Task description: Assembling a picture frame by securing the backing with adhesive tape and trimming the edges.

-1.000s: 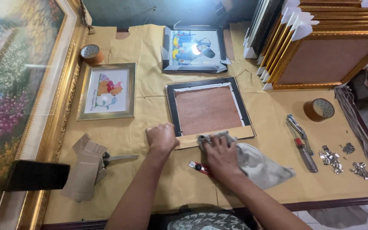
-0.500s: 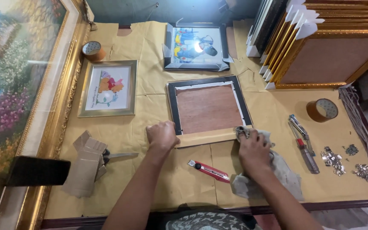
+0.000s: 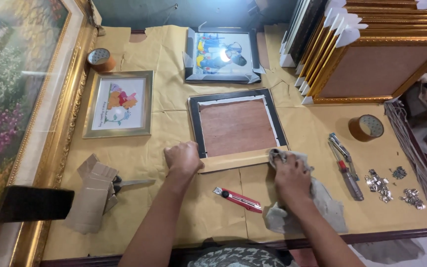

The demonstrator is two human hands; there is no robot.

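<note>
Both hands (image 3: 184, 159) (image 3: 291, 179) flat on frame (image 3: 236, 126)

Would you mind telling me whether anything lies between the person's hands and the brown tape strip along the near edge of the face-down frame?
Nothing visible does. The left hand presses directly on the left end of the tape strip. The right hand holds a grey cloth bunched against the strip's right end. The red utility knife lies nearer the table's front edge, clear of both.

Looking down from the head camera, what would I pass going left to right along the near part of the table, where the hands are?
Folded cardboard → scissors → left hand → red utility knife → right hand pressing a grey cloth → hand tool → heap of small metal clips.
</note>
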